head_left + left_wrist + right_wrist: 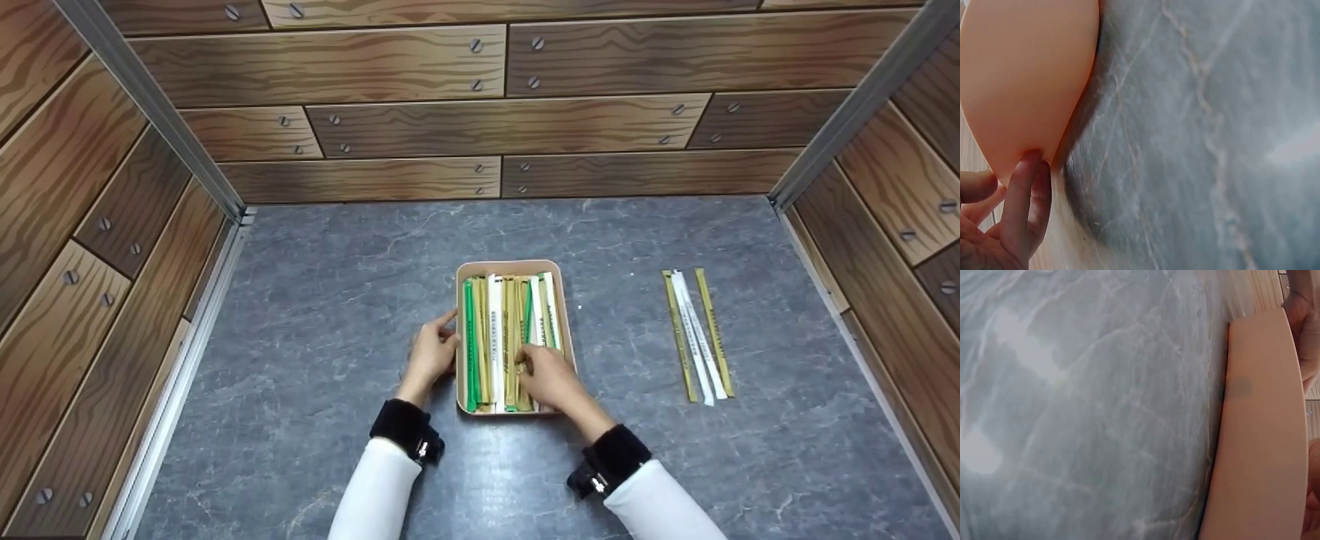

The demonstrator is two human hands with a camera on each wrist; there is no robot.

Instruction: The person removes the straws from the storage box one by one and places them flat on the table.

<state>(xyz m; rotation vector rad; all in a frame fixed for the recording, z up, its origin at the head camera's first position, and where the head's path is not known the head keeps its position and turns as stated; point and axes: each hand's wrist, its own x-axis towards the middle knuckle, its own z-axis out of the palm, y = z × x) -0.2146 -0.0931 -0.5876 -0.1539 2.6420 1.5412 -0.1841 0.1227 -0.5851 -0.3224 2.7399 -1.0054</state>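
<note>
While the left hand (431,352) rests against the left wall of the peach tray (512,265), fingers lightly curled along its rim, the right hand (547,377) lies inside the tray at its near right end, fingers bent down onto the wrapped chopsticks (495,337). Whether those fingers have actually pinched one packet or only press on the pile cannot be told from the head view (the knuckles hide the tips).

The tray sits mid-desk (315,337), just ahead of both hands, and its long axis runs away from the person; the packets in it, green, white and olive-yellow, lie along that same axis, side by side. So the packets point straight away from the right hand, which is directly over their near ends, and it is the nearer hand to them; the left touches only the tray's outside.

Well to the right, apart from the tray, three more packets (697,337) lie on the desk, two yellow with a white one between, roughly parallel to the tray.

The left wrist view shows what the head view cannot: fingertips (1027,185) touching the tray's smooth outer wall (1027,79) low down by the grey marbled surface. The right wrist view gives only the tray's other outer wall (1258,439) and desk, with no packet in sight.
</note>
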